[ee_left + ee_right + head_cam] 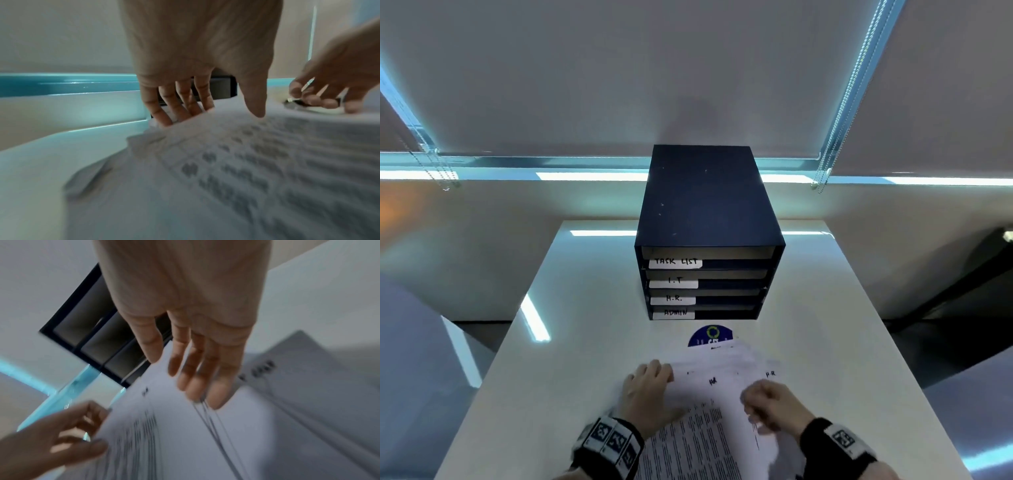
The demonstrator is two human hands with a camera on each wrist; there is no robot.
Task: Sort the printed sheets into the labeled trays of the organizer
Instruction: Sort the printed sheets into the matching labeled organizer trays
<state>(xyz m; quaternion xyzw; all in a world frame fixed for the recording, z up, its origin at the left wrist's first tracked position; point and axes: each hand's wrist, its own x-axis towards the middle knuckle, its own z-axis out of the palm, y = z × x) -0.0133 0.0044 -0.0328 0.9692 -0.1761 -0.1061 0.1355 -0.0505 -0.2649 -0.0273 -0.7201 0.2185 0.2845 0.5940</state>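
Note:
A loose pile of printed sheets (709,387) lies fanned on the white table (585,342) near its front edge; two sheets show "H.R" written at the top. My left hand (657,373) grips the pile's left edge, with the fingers (164,116) under a printed sheet (226,162) and the thumb on top. My right hand (767,401) hovers over the right part of the pile with its fingers (191,386) stretched out, at or just above the paper (205,434). Behind stands the dark blue organizer (705,205) with trays labeled TASK LIST, I.T, H.R. (673,299) and ADMIN.
A round blue sticker (710,334) shows on the table between the organizer and the pile. The organizer's open tray fronts (92,337) face me. The table drops off at both sides. Window blinds with bead chains (835,120) hang behind.

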